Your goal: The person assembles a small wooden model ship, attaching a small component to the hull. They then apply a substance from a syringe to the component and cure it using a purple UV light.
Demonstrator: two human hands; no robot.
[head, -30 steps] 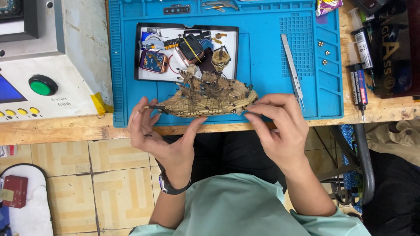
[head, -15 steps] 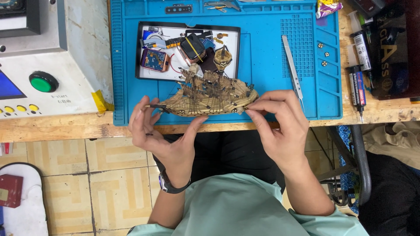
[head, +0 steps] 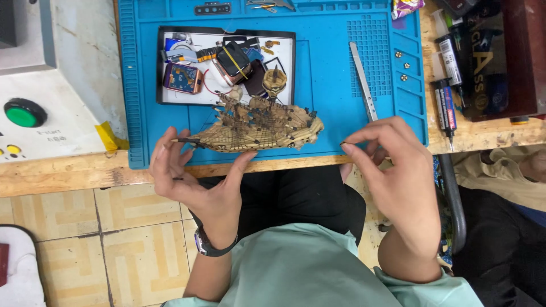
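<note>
A blue silicone work mat (head: 341, 85) covered the wooden bench (head: 68, 176), and a small wooden model ship (head: 256, 128) lay on the near edge of this mat, with its thin bowsprit pointing to the person's left. Just behind the ship stood a shallow black-framed tray (head: 284, 85) with a white floor, holding small electronic parts, coloured wires and a little board. A long metal spudger (head: 363, 79) lay on the mat to the right of the tray, and a few small screws (head: 402, 65) sat in the mat's compartments near it. Beyond the mat's right edge, two glue tubes (head: 446, 74) lay on the bench beside a dark box (head: 506, 57). To the left of the mat there was a white machine housing with a green button (head: 23, 112) and a piece of yellow tape (head: 107, 136).

The left hand (head: 190, 176) was raised palm up in front of the bench edge, with the fingers spread and lightly curled. Its fingertips were at the bowsprit end of the ship, and the thumb reached up under the hull, so the hand cradled the ship loosely more than gripped it. A dark watch (head: 210, 247) was on this wrist.

The right hand (head: 398, 170) hovered near the stern, apart from the hull. Its thumb and forefinger were pressed together on something very small and dark, too tiny to identify, while the other fingers were bent behind them. Nothing stood between this hand and the ship.
</note>
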